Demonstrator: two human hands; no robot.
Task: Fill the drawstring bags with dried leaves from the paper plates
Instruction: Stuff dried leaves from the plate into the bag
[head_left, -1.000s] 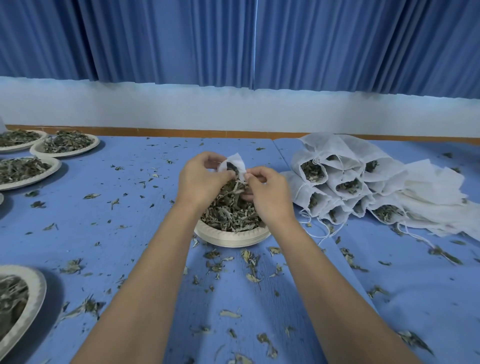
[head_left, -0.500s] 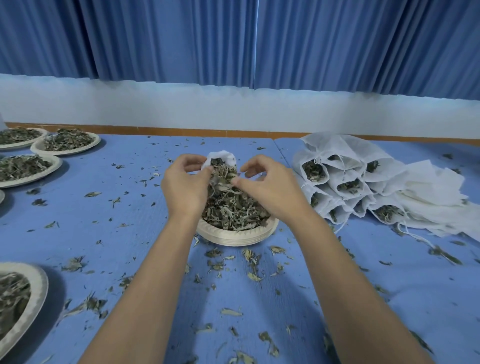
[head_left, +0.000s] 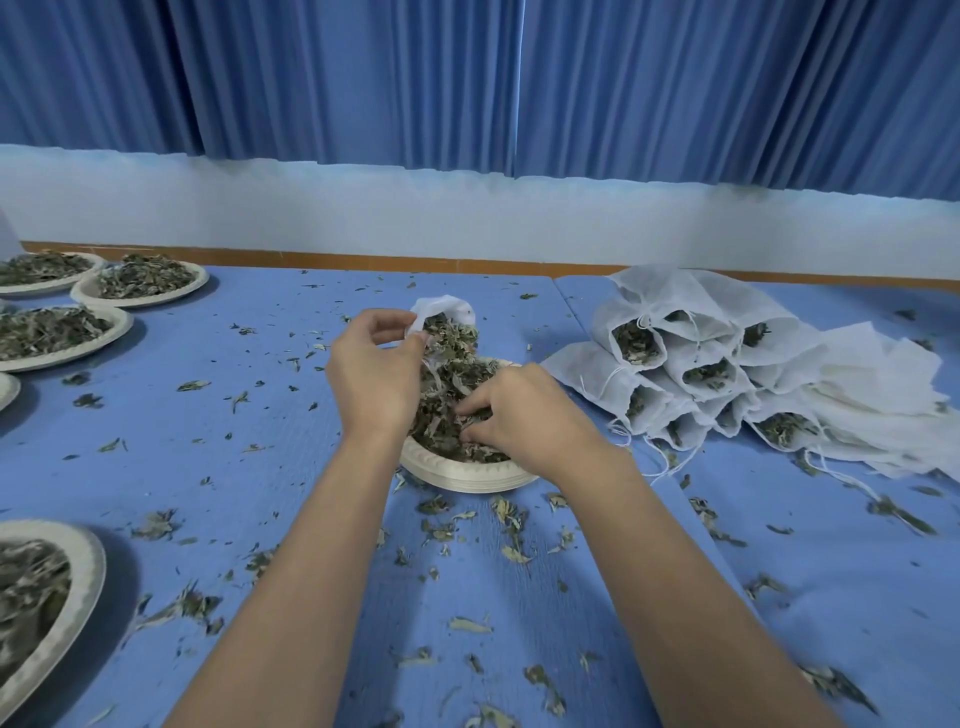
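Drawstring bag (head_left: 442, 310) — white mesh, mouth open, leaves showing inside; held above the far edge of the centre paper plate (head_left: 467, 477), its rim pinched between thumb and fingers of the left hand (head_left: 375, 382). The right hand (head_left: 524, 415) is lowered onto the plate, fingers curled round a clump of dried leaves (head_left: 452, 387). To the right, filled bags (head_left: 675, 364) are stacked with mouths facing near — flat white bags (head_left: 872, 395) are laid just beyond them. Heaped plates (head_left: 140, 280) are set at far left, one more plate (head_left: 78, 587) at near left. Leaf scraps are strewn over the blue table cover (head_left: 249, 415).
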